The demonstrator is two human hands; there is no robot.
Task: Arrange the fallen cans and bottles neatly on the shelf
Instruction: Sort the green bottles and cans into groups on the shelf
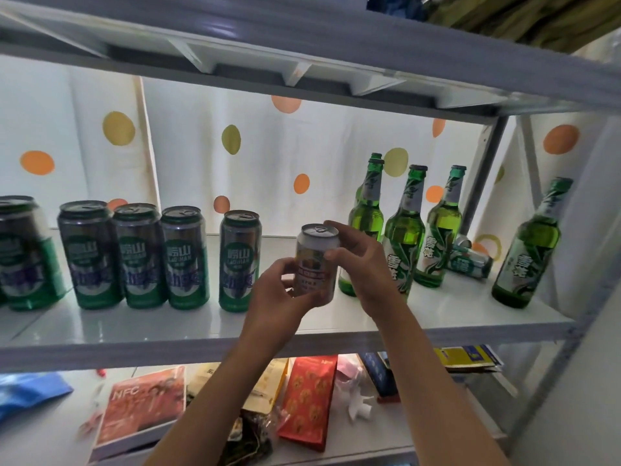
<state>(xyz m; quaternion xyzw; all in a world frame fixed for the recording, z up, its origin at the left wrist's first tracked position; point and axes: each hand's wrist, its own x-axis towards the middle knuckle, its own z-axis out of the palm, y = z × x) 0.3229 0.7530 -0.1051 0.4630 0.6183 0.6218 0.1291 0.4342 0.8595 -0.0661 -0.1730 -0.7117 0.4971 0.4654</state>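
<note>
A white can with an orange label [314,260] is upright just above the white shelf [235,327], held between both hands. My left hand [279,290] grips its lower side and my right hand [363,260] holds its upper right rim. Several green cans [183,257] stand in a row to the left. To the right stand several green glass bottles [401,243], one apart at the far right [531,250]. One green can [470,260] lies on its side behind the bottles.
A grey shelf board [302,45] hangs close overhead. A metal upright [484,176] stands at the right rear. The lower shelf holds a red packet [309,398], an orange booklet [141,405] and other packages. A dotted white curtain [268,146] backs the shelf.
</note>
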